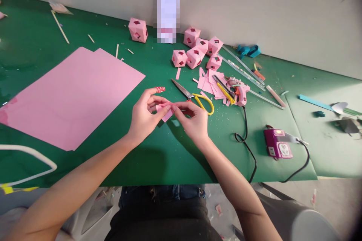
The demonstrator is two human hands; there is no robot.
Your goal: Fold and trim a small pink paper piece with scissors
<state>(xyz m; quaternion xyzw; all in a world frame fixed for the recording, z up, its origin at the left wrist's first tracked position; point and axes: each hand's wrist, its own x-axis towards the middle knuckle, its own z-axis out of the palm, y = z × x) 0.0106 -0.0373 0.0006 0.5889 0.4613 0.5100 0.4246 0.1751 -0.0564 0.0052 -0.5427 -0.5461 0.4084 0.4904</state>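
A small piece of pink paper [165, 116] is pinched between my two hands above the green table. My left hand [145, 115] grips it with thumb and fingers, and a red patterned wrap covers one raised fingertip. From the other side, my right hand [194, 120] pinches the paper's edge, the thumbs almost meeting. The paper looks folded along its top, though fingers hide part of it. Just beyond my right hand lie open scissors with yellow handles [203, 104]. Pink paper strips [207, 83] are piled further right, with a yellow utility knife [224, 90] on them.
Large pink sheets [76, 94] cover the left side. Several pink paper polyhedra [194, 56] stand at the back near a blurred phone [168, 13]. A pink glue gun [241, 94], its black cord, clear glue sticks [243, 69] and a purple power socket [278, 143] lie on the right.
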